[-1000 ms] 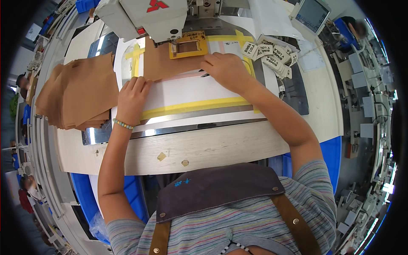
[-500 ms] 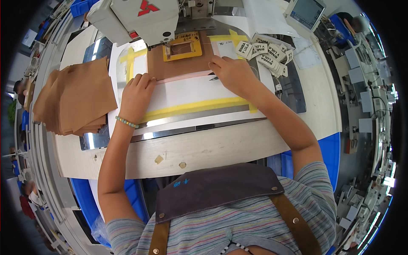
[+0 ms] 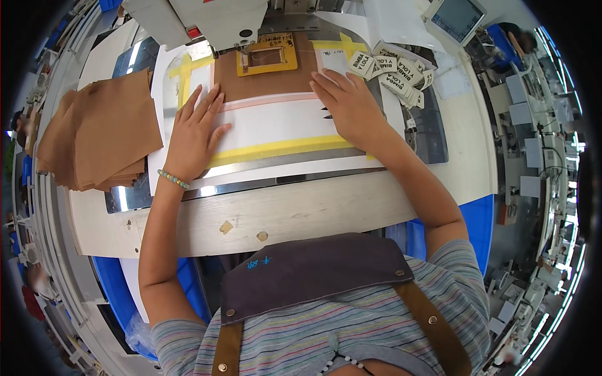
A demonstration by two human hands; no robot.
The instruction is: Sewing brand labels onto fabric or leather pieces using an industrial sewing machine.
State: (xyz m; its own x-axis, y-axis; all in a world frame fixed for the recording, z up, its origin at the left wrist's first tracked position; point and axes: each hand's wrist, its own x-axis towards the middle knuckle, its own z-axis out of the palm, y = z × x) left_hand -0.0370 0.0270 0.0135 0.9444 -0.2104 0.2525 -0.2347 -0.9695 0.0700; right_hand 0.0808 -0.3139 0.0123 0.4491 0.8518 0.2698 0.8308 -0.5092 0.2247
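A brown fabric-like panel [image 3: 269, 86] lies on a white board [image 3: 269, 119] with a pink strip along the panel's near edge. A yellow rectangular frame [image 3: 269, 71] rests on the panel, below the sewing machine head [image 3: 216, 25]. My left hand [image 3: 194, 135] is open, palm down at the panel's left edge, fingers spread. My right hand [image 3: 356, 113] lies at the panel's right edge with its fingers stretched forward. Dark pointed tips of what look like thread snips [image 3: 327, 114] stick out from under my right palm; their handle is hidden.
A stack of brown panels [image 3: 116, 125] sits at the left. White printed labels [image 3: 398, 78] are heaped by a box at the right. Yellow tape [image 3: 282, 150] borders the board. A monitor [image 3: 456, 20] stands at the back right. Blue bins [image 3: 480, 219] are below the table.
My left hand's curled fingers have spread flat. My right hand has straightened its fingers and shifted slightly right off the panel, with the snips' tips moving along. The view has tilted slightly.
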